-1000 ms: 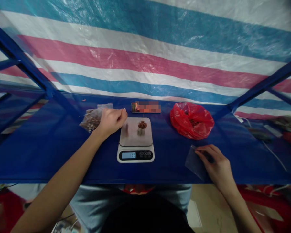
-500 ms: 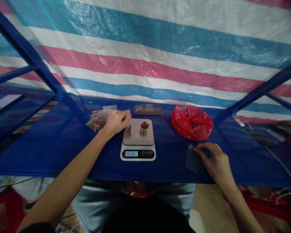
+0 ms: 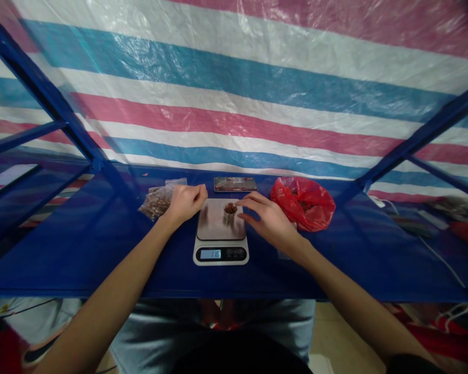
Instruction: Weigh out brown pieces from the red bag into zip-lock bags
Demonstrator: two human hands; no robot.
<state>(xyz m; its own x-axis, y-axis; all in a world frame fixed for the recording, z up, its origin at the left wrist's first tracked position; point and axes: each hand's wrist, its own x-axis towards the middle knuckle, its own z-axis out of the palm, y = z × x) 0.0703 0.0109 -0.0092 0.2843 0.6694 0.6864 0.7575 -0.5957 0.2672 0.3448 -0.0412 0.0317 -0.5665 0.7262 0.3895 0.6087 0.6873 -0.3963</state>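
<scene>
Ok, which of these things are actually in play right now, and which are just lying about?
In hand:
small cup of brown pieces, on the scale
right hand, open at the cup
left hand, curled beside the clear bag of brown pieces

Lying about, untouched:
red bag
phone
white cable

Striped blue, pink and white tarp (image 3: 234, 104) hangs right behind the blue shelf (image 3: 81, 249), with blue metal struts (image 3: 42, 88) rising at both its ends.

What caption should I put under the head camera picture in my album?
Right hand reaches for the little cup on the kitchen scale, left hand curled beside it.
</scene>
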